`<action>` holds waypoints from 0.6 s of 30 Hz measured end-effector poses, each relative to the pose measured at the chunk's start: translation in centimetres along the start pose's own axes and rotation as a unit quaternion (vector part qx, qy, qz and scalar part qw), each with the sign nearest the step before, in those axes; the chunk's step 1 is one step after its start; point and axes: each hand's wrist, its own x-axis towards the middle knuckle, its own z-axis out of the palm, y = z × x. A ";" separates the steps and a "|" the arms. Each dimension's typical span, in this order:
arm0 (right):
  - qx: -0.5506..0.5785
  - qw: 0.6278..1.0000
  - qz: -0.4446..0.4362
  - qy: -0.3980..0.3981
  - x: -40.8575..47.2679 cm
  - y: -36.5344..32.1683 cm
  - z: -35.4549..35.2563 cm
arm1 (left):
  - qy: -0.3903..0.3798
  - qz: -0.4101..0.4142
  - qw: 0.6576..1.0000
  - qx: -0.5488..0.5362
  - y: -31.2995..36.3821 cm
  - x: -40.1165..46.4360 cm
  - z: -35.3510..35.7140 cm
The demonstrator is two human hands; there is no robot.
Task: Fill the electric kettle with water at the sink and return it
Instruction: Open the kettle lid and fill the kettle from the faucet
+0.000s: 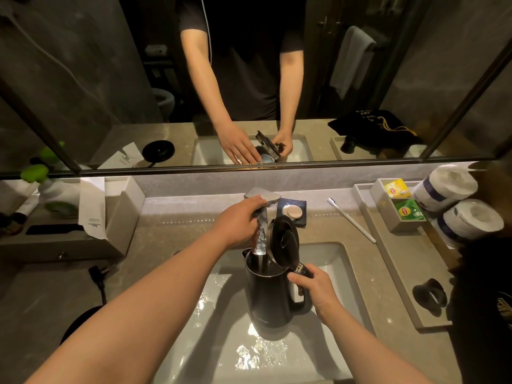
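Observation:
A black electric kettle (270, 297) stands upright in the white sink basin (335, 261), its lid (285, 239) flipped up. My right hand (315, 289) grips the kettle's handle. My left hand (241, 221) rests on the square metal faucet lever (264, 195). A stream of water (260, 245) runs from the spout down into the kettle's open mouth. The kettle's round black base (76, 324) lies on the counter at the lower left, partly hidden behind my left forearm, with its cord and plug (97, 275) beside it.
A soap dish (293, 212) with a round soap sits behind the faucet, a toothbrush (352, 220) to its right. A grey tray (401, 261) holds tea bags (396, 189), toilet rolls (468, 220) and a black cup (429, 295). A tissue box (110, 206) stands at left. A mirror (83, 79) is above.

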 end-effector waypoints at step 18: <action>0.009 1.000 -0.006 0.000 0.0 0.0 -0.1 | 0.010 0.010 1.000 0.001 0.1 0.0 0.1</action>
